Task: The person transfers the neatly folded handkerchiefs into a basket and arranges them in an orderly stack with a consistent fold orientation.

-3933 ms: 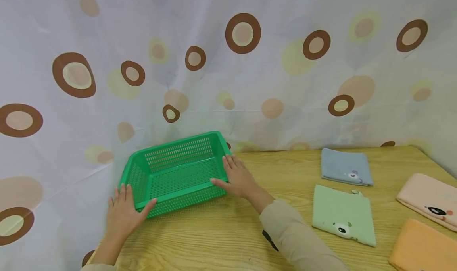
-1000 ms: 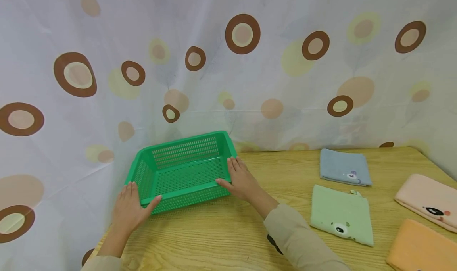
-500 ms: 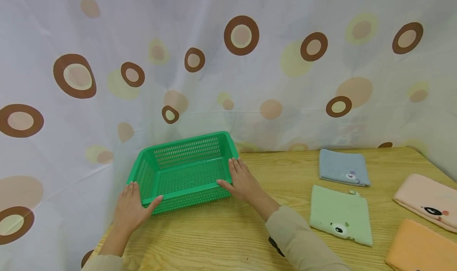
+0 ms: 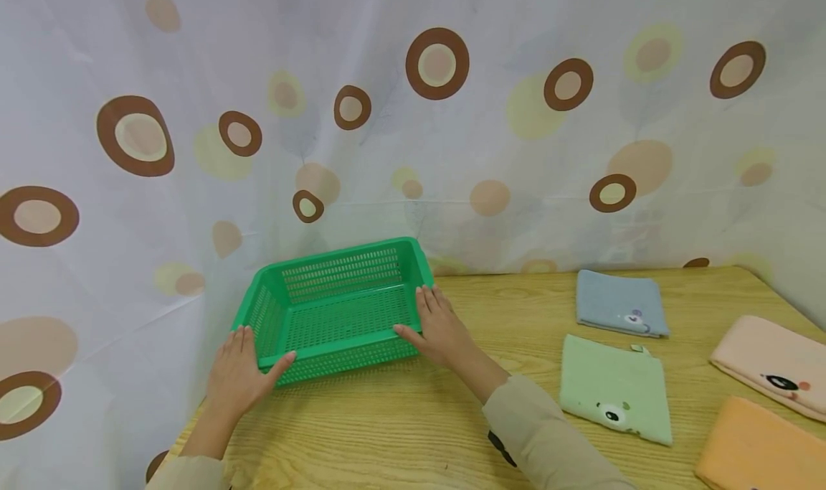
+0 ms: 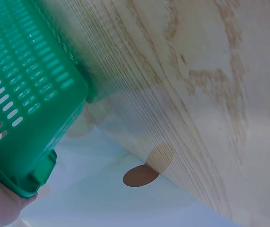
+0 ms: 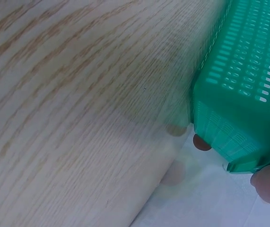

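In the head view, a green basket (image 4: 348, 314) sits upright near the far left corner of the table (image 4: 361, 432), slightly askew to the far edge and close to the spotted curtain (image 4: 387, 153); whether the two touch is hard to tell. The left hand (image 4: 241, 371) and right hand (image 4: 439, 328) lie at its two near corners, fingers straight along the short sides and thumbs spread onto the near rim. Such a hold seems well suited to steering it: even pressure from both palms should keep it from twisting, and sliding it low should beat lifting. To square it up, one side would need slightly more push than the other. Toward the right edge lie folded cloths: blue (image 4: 613, 300) by the far edge, green (image 4: 613, 382) nearer, pink (image 4: 774, 368) and orange (image 4: 761, 440) closest to the right edge, all well apart from the basket. The left wrist view shows its slotted wall and rim, with a bit of hand against the rim. The right wrist view shows the opposite corner, a fingertip at the rim; most fingers are hidden there.
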Motion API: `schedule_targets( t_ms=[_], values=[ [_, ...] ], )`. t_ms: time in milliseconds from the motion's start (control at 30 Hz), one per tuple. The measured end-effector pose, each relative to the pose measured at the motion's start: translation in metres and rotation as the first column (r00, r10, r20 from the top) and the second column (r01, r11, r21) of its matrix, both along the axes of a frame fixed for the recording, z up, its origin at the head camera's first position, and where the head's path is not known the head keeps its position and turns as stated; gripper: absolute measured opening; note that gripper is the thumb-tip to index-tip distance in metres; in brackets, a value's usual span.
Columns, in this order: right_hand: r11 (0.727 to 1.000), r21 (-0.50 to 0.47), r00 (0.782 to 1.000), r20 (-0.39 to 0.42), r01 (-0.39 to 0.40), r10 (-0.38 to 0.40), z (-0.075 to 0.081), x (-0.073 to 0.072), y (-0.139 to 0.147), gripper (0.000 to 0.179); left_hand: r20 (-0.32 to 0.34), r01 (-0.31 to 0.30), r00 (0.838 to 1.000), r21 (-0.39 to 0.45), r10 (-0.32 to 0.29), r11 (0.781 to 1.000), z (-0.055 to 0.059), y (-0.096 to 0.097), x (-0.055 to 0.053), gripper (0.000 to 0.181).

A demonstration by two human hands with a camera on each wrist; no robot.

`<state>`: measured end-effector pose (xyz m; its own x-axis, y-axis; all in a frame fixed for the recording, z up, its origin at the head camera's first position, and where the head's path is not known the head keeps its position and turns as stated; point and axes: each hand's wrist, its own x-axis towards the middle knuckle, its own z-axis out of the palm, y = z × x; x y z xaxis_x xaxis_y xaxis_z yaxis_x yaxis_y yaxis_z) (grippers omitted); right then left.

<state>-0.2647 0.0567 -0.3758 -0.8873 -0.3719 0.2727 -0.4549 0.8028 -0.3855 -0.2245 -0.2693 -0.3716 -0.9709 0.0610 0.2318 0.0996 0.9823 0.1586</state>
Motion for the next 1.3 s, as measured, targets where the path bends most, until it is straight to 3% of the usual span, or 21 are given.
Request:
schedule_targets(
  t_ms=[1300],
  values=[
    [0.998, 0.000, 0.998, 0.002, 0.062, -0.062, -0.0017, 0.0086, 0.0022, 0.082, -0.039, 0.039, 0.998, 0.021, -0.039, 0.999, -0.0019, 0.0021, -0.0078, 0.097]
  ],
)
